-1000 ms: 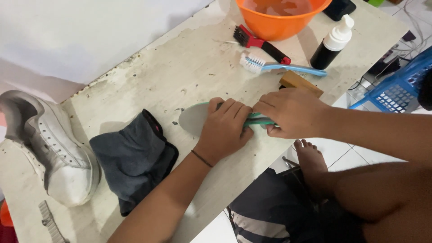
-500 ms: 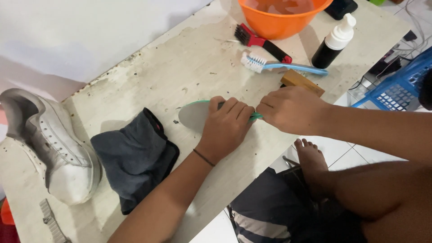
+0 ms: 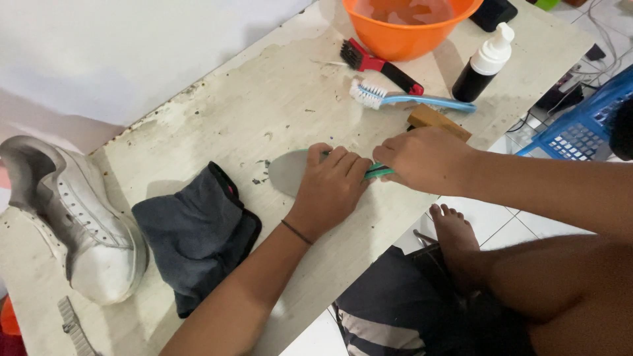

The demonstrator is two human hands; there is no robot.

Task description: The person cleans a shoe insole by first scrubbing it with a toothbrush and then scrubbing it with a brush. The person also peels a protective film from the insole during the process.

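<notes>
Pressing a grey insole (image 3: 285,173) flat on the counter (image 3: 217,118), left hand (image 3: 333,188) spread over it, fingers down, only the rounded end showing. Right hand (image 3: 425,158) clenched around something green (image 3: 381,172) at the insole's other end; likely a brush, not clear. Work looks midway: insole out of the shoe, being scrubbed. White sneaker (image 3: 72,224) on its side at the counter's far left, apparently untouched. Grey cloth (image 3: 194,234) crumpled just beside the insole. Orange basin (image 3: 402,29) with water, red-handled brush (image 3: 379,64), blue toothbrush (image 3: 409,99), pump bottle (image 3: 484,62), wooden block (image 3: 435,120) near the right hand. Counter pale, stained, chipped along the wall edge. White wall behind, tiled floor below, blue basket (image 3: 580,135) at right.
</notes>
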